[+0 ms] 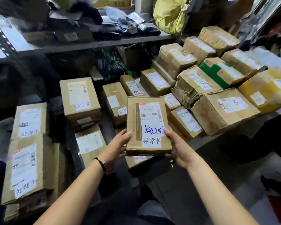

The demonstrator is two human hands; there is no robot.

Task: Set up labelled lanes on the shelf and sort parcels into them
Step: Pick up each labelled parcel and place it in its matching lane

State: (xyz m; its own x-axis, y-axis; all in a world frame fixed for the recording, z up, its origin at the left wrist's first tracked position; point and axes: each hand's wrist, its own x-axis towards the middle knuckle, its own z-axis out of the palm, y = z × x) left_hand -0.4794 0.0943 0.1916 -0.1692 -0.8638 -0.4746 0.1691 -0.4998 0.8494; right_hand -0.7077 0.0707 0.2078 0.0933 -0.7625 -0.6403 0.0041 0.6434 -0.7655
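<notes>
I hold a flat brown cardboard parcel (148, 125) in front of me with both hands. Its white shipping label carries blue handwriting and a printed tag at the bottom. My left hand (116, 147) grips its lower left edge, thumb on top. My right hand (177, 149) grips the lower right corner, thumb on the label. The parcel hangs above a low shelf (107, 120) where other labelled parcels lie in rows: a box (80, 99) at centre left, a narrow box (115, 103) just behind the held one, and two stacked boxes (29, 151) at the left.
A heap of taped parcels (209, 78) fills the right side, one with green tape (217, 73). An upper shelf board (94, 43) holds dark bags and a yellow sack (170, 13). A perforated metal upright (2, 36) stands at the left. Grey floor (217, 184) lies below right.
</notes>
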